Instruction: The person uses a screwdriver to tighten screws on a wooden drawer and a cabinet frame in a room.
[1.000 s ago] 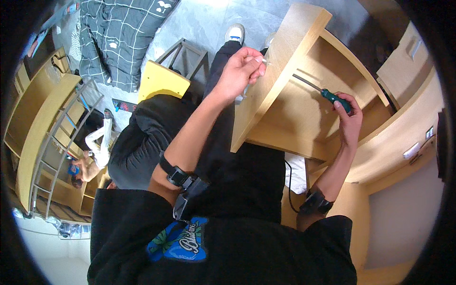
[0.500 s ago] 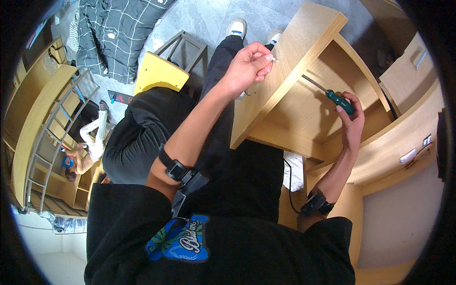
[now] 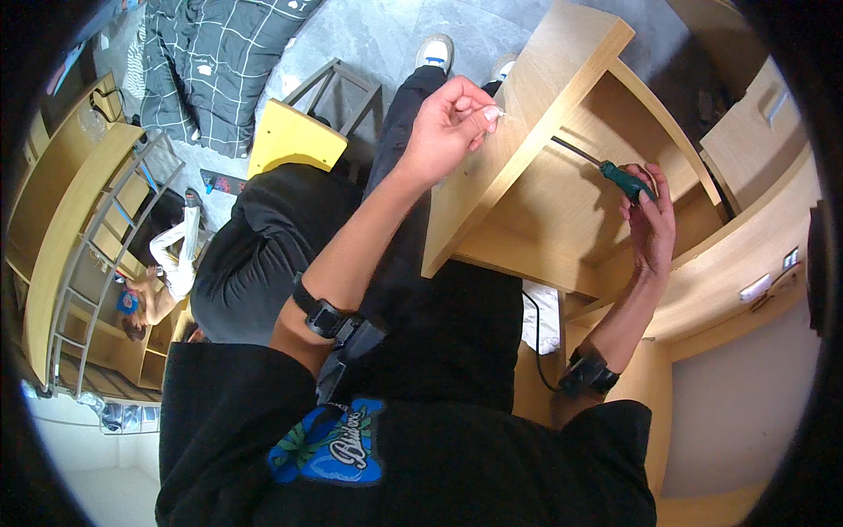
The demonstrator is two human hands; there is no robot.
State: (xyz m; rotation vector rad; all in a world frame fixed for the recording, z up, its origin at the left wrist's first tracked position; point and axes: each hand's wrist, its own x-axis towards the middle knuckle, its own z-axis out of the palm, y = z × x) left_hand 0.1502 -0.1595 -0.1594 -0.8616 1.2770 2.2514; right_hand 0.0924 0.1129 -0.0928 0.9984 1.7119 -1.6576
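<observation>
A light wooden drawer-like box (image 3: 527, 230) with a thick side panel rests at my legs. My left hand (image 3: 452, 132) is closed in a pinch on a small pale fitting (image 3: 498, 113) at the outer face of that panel; the fitting is too small to identify exactly. Inside the box, my right hand (image 3: 650, 215) grips the green handle of a screwdriver (image 3: 625, 179), whose metal shaft runs leftward to the panel's inner face. Whether the tip is seated in anything is too small to tell.
A yellow stool (image 3: 299, 139) stands beside my left leg, near dark checked bedding (image 3: 211, 61). Another person (image 3: 176, 255) in white trousers is at left by wooden bunk furniture (image 3: 70, 220). A desk-like wooden edge (image 3: 746, 246) and a drawer front (image 3: 746, 140) are at right.
My right hand's fingers have shifted round the screwdriver handle, its thumb higher on it. My left hand and the box rose in view half a second ago, then dropped back slightly leftward.
</observation>
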